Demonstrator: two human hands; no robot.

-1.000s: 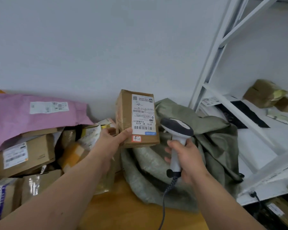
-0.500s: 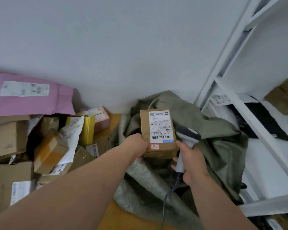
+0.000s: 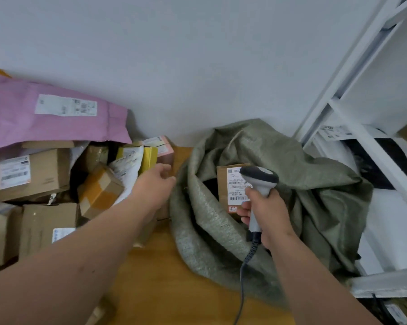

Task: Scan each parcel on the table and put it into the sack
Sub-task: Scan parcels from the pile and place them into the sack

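The left hand (image 3: 159,181), fingers loose and holding nothing, had let go of the box (image 3: 230,184) and swung back to the parcel heap, close to a small brown parcel (image 3: 166,165). The right hand (image 3: 268,214) stayed wrapped round the scanner (image 3: 259,184), its coiled cord trailing down. Half a second before, the left hand held that box up to the scanner; now it lay inside the sack (image 3: 279,184), label up. That parcel was likely done, with the next pick beginning. The sack was coarse green woven plastic, limp and crumpled. The heap held stiff taped cartons and a smooth pink mailer (image 3: 50,113) on the wooden tabletop (image 3: 174,285).
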